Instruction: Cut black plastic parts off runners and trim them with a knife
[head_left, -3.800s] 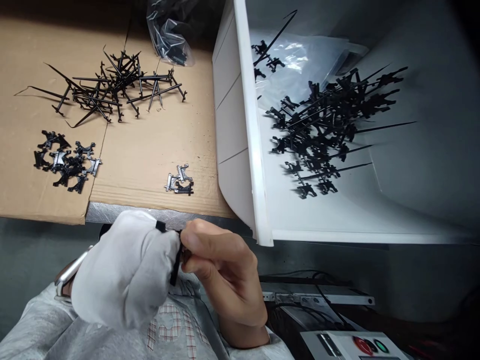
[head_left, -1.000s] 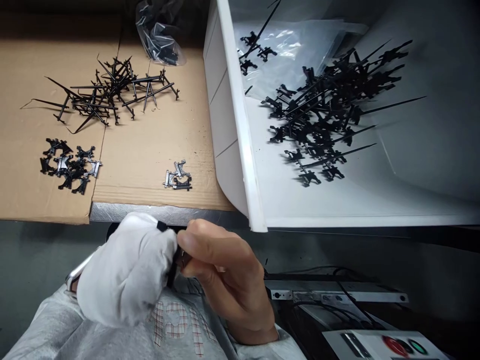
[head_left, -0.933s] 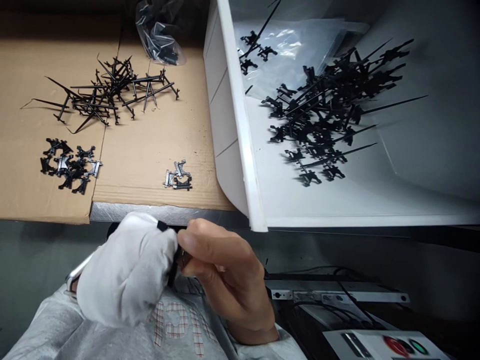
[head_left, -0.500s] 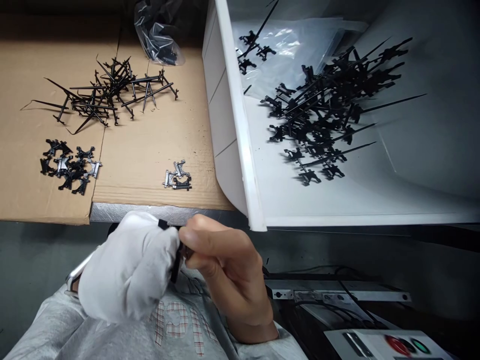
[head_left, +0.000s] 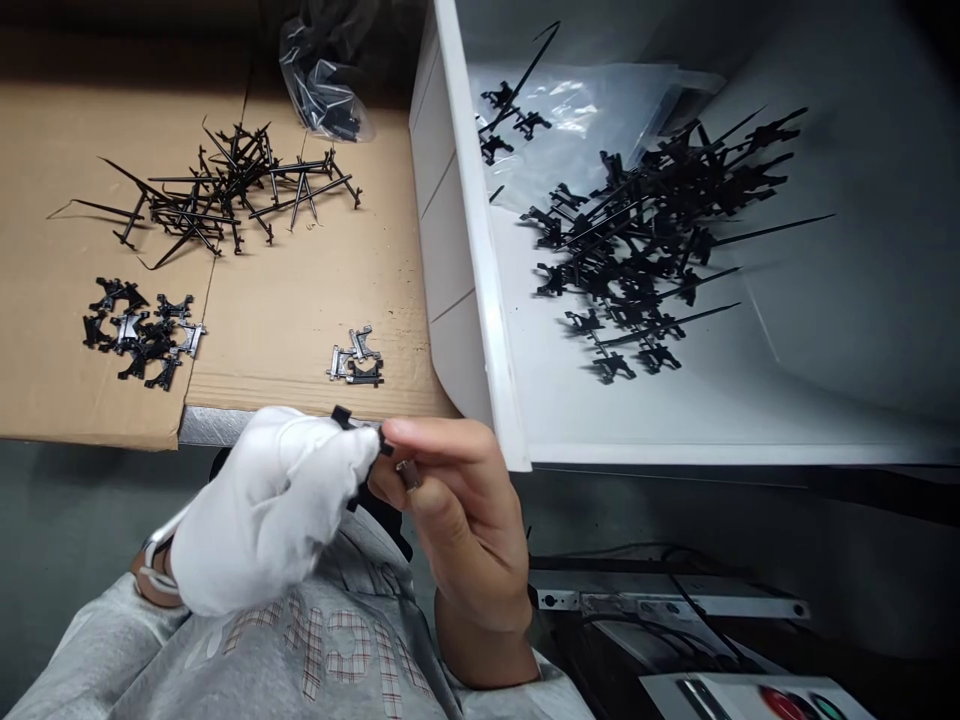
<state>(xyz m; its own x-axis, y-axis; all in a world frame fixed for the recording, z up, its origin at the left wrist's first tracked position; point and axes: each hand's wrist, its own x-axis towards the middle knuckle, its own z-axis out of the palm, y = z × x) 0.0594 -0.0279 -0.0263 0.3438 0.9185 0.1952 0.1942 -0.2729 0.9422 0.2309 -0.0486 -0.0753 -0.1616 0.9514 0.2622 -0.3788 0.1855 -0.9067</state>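
Observation:
My left hand (head_left: 274, 510), in a white glove, is closed on a small black plastic bracket (head_left: 341, 416). The bracket's ends stick out above and below the gloved fingers; its middle is hidden. Close against it on the right is my bare right hand (head_left: 469, 510). A small brownish-grey metal piece (head_left: 408, 474) shows between its thumb and fingers, too little visible to name. The right index fingertip touches the bracket's edge. Just beyond the hands, several similar black brackets (head_left: 365, 372) lie on the cardboard (head_left: 285, 310).
Farther left are a heap of black brackets (head_left: 142, 335) and a tangle of thin black sprues (head_left: 217, 190). A clear plastic bag (head_left: 322, 95) sits behind. The white bin (head_left: 499, 340) at right holds many black parts on sprues (head_left: 637, 240). A control box (head_left: 675, 695) is at lower right.
Both hands have risen slightly, with the bracket still in the left. My right fingers have opened out a little, and the metal piece now shows between them. The view has shifted slightly.

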